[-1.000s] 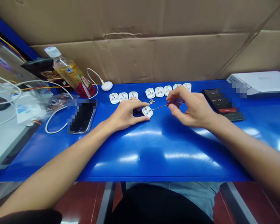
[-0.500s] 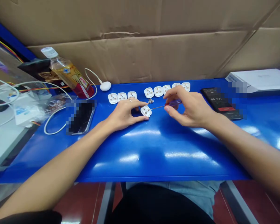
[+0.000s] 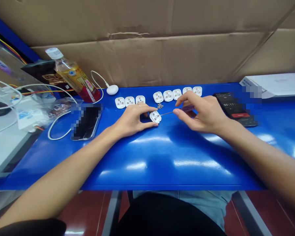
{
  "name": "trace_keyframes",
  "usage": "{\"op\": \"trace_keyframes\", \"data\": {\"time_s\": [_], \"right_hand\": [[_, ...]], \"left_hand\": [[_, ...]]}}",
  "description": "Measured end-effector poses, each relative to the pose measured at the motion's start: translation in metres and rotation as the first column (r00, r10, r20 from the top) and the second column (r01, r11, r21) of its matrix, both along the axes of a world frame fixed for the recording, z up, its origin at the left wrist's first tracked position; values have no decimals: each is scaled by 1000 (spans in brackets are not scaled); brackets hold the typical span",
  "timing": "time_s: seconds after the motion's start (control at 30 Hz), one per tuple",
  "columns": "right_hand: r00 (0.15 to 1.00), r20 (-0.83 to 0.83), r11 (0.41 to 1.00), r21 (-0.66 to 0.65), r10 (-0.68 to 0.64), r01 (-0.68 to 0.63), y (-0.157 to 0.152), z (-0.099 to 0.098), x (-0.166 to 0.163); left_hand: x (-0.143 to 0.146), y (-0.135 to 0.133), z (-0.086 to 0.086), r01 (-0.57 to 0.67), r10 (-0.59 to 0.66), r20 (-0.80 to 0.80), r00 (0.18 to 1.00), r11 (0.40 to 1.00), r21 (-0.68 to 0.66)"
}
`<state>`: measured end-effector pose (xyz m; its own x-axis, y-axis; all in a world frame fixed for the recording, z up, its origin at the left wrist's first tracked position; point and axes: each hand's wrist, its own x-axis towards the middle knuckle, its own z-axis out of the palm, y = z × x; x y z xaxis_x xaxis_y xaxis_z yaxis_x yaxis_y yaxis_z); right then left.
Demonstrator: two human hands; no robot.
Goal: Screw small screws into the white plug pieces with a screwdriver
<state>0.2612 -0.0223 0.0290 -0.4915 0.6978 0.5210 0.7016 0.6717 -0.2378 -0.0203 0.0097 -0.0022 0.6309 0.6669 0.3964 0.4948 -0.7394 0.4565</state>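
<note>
My left hand (image 3: 135, 119) grips a small white plastic housing (image 3: 155, 117) between thumb and fingers, just above the blue table. Metal screws show in its upper face. My right hand (image 3: 199, 111) is closed on the handle of a screwdriver (image 3: 167, 113), whose thin shaft points left. Its tip meets the right side of the housing; exactly where it touches is too small to tell. Behind the housing lies a small pile of screws (image 3: 160, 106). Similar white housings stand in two rows, a left group (image 3: 129, 102) and a right group (image 3: 167, 95).
On the left are a phone (image 3: 86, 123), a drink bottle (image 3: 76, 78), white cables (image 3: 50, 129) and a round white device (image 3: 112, 89). To the right lie a phone showing a timer (image 3: 232, 105) and a white box (image 3: 275, 83). Cardboard (image 3: 137, 62) lines the back.
The whole view has shifted slightly. The screwdriver handle has turned a little in my right hand, and its shaft still reaches the housing. My left hand keeps the same grip.
</note>
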Motion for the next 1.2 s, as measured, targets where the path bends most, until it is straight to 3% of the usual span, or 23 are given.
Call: {"op": "trace_keyframes", "data": {"time_s": [0.1,0.2,0.37,0.5,0.63,0.77,0.93,1.07,1.2], "right_hand": [[999,-25,999,-19,28,-29,0,1,-1],[999,1,999,19,-38,38,-1,1,-1],[998,-57,999,-42,27,-30,0,-2,1],[999,-13,999,-24,-47,47,-1,-2,0],[998,-65,997,-72,8,-13,-2,-2,-2],[997,-50,997,-52,-65,63,-2,-2,-4],[994,-105,996,-86,22,-31,-2,0,-6],[996,-51,995,-71,-69,65,-3,3,-5],[999,-47,997,-81,11,-15,-3,5,-5]], "left_hand": [[0,0,1,-8,8,-3,1000,1000,2],[1,-1,3,-23,23,-5,1000,1000,-9],[2,-2,4,-39,39,-18,999,999,-35],[1,-2,4,-38,38,-7,999,998,-43],[1,-1,4,-38,38,-11,999,998,-53],[2,-3,4,-17,18,14,1000,998,-53],[3,-3,4,-26,30,37,999,995,-99],[5,-3,3,-22,34,77,996,988,-151],[6,-4,2,-25,43,96,994,984,-178]]}}
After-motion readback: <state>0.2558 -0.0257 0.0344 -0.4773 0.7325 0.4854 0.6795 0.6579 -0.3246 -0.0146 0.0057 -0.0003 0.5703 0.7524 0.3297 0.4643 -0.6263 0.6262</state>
